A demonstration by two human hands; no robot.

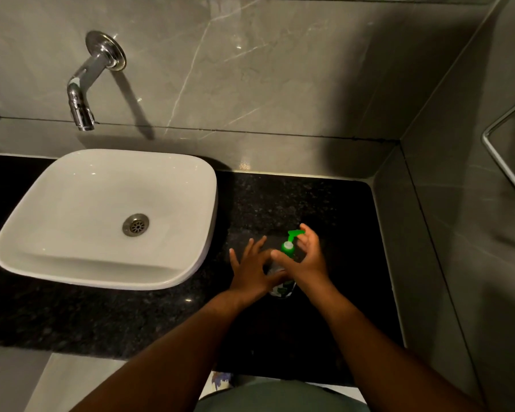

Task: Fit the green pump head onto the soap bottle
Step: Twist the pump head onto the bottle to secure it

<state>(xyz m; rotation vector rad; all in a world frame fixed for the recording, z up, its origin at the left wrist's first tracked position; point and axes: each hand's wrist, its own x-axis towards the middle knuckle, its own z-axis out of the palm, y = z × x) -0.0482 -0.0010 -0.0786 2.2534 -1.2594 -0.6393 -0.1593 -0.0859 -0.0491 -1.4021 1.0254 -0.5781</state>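
The soap bottle (282, 288) stands upright on the black granite counter (280, 197), to the right of the basin. The green pump head (289, 244) sits on its neck, with the nozzle pointing away from me. My left hand (250, 270) is at the bottle's left side, fingers spread and thumb resting against the bottle body. My right hand (308, 260) cups the pump from the right. Its fingers are apart behind the nozzle and its thumb crosses in front of the collar. Most of the bottle is hidden by both hands.
A white countertop basin (191, 185) sits to the left with a chrome wall tap (81, 99) above it. Grey marble walls close in behind and on the right. The counter's front edge is near my body.
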